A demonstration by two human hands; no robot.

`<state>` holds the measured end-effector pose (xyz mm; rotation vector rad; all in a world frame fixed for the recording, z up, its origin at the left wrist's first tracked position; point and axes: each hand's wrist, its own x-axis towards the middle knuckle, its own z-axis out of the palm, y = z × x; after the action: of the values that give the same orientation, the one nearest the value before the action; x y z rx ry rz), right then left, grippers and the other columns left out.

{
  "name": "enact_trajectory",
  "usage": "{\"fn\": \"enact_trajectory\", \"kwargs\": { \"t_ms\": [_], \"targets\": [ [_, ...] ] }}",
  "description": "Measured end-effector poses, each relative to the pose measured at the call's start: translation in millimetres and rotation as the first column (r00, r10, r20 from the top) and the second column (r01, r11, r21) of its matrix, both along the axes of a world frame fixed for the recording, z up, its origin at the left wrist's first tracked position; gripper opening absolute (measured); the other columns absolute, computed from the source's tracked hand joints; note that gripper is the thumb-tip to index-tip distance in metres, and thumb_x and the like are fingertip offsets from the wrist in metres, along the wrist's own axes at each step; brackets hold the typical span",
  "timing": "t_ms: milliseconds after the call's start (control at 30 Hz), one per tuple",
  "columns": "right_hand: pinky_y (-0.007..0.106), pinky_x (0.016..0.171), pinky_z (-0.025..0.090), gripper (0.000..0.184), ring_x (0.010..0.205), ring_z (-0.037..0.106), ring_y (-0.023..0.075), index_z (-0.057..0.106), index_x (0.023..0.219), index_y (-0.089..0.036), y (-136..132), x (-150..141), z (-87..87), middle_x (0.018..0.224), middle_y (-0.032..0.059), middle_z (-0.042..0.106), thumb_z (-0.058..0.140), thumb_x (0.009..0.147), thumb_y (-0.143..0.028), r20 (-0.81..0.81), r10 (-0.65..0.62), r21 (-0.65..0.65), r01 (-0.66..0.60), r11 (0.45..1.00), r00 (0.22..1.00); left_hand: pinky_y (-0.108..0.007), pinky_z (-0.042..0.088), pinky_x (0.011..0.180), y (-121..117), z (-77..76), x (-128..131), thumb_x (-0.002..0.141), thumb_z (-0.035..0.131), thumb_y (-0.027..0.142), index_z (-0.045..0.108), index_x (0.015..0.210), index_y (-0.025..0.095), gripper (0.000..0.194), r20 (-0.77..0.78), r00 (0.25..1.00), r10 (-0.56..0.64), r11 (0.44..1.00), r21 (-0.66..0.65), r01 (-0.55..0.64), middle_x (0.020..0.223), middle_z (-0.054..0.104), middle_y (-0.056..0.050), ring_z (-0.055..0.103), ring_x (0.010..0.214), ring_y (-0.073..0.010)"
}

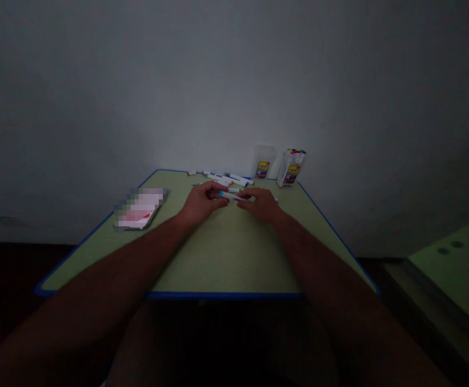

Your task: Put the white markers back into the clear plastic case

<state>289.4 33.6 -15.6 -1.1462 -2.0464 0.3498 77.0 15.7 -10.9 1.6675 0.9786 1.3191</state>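
Note:
A white marker (231,197) with a blue end lies across the gap between my two hands, just above the table. My left hand (202,203) closes its thumb and fingers at the blue end. From the other side, the thumb and fingers of my right hand (261,204) pinch the marker, hiding that end of it. Just behind, another white marker (235,190) rests on the table, and a small blue tip shows past my right hand. Farther back is a loose pile of several white markers (218,177).
The pale green table (230,258) has a blue edge and stands against a grey wall. At the back right are a clear case (263,161) and a second case (291,169) filled with coloured-tip markers. A phone (141,209), partly blurred, lies at the left.

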Motion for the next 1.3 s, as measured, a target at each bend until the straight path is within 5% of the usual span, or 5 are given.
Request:
{"fn": "enact_trajectory", "kwargs": {
  "t_ms": [167,400,767,1000,1300],
  "targets": [
    [0.034,0.083,0.045,0.018,0.086,0.063,0.0197,0.077,0.088,-0.024,-2.1,1.4,7.2,0.092,0.0019,0.074,0.079,0.071,-0.018,0.024,-0.092,0.114,0.088,0.989,0.995,-0.035,0.055,0.080,5.9,-7.0,-3.0,0.062,0.077,0.019,0.065,0.118,0.017,0.057,0.018,0.998,-0.061,0.998,0.031,0.060,0.095,0.071,-0.005,0.070,0.083,-0.0180],
    [0.033,0.079,0.046,0.016,0.082,0.061,0.0187,0.075,0.089,-0.023,-1.5,4.7,9.0,0.092,0.0026,0.073,0.077,0.074,-0.020,-0.010,-0.126,0.125,0.127,0.984,0.992,-0.043,0.050,0.096,9.4,-12.3,-13.4,0.073,0.070,0.028,0.072,0.114,0.020,0.042,-0.484,0.863,0.144,0.978,0.204,-0.049,0.122,0.070,-0.012,0.065,0.109,-0.0282],
    [0.034,0.076,0.053,0.042,0.075,0.066,0.0172,0.054,0.115,-0.019,7.1,7.8,6.8,0.089,0.0032,0.072,0.069,0.075,-0.022,-0.337,-0.186,0.006,0.199,0.980,0.923,-0.042,0.046,0.102,13.2,-13.1,-20.0,0.078,0.067,0.041,0.076,0.109,0.020,0.039,-0.713,0.689,0.133,0.981,0.196,0.014,0.118,0.073,-0.012,0.065,0.111,-0.0313],
    [0.034,0.067,0.059,0.091,0.071,0.067,0.0181,0.027,0.145,-0.026,13.4,16.5,5.3,0.094,0.0027,0.072,0.076,0.068,-0.023,-0.607,-0.145,-0.125,0.087,0.988,0.781,-0.037,0.047,0.101,9.8,-7.9,-20.0,0.084,0.059,0.042,0.070,0.123,0.016,0.048,-0.814,0.570,0.107,0.988,0.151,0.031,0.124,0.071,-0.010,0.065,0.113,-0.0265],
    [0.020,0.044,0.048,0.058,0.057,0.068,0.0155,0.045,0.120,-0.024,12.6,19.5,19.9,0.076,-0.0034,0.070,0.068,0.068,-0.013,-0.766,-0.413,-0.443,0.062,0.895,0.493,-0.036,0.046,0.102,11.1,-9.5,-20.6,0.085,0.057,0.042,0.069,0.124,0.015,0.049,-0.823,0.559,0.099,0.984,0.165,0.069,0.124,0.071,-0.011,0.064,0.114,-0.0257]
  ]
}}
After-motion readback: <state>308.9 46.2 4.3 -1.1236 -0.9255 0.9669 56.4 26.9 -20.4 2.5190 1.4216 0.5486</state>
